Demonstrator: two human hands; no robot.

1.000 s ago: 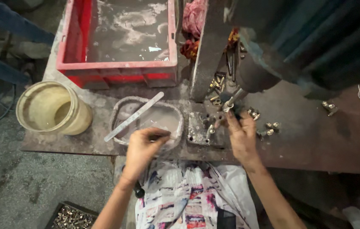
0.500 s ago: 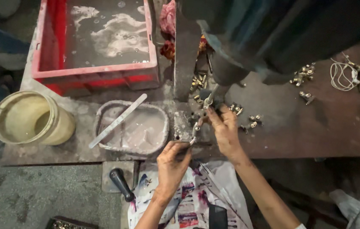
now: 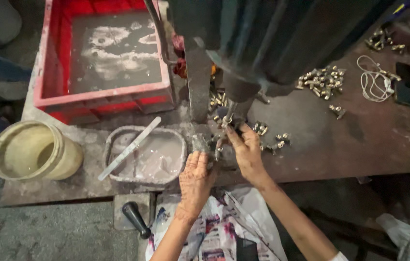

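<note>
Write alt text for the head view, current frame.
A person's left hand and right hand work at a small metal fixture under a dark machine spindle on a grimy workbench. Small brass fittings lie scattered; a grey tray of milky liquid and a red plastic crate sit left.

Both hands meet under the dark machine's spindle (image 3: 238, 99). The right hand (image 3: 246, 151) reaches up with its fingertips at the spindle's tip; the left hand (image 3: 196, 180) rests just beside it, fingers on a grimy metal block (image 3: 200, 143). Small brass fittings (image 3: 270, 137) lie just past the right hand; a shallow tray of grey liquid (image 3: 147, 154) sits beside the left.
</note>
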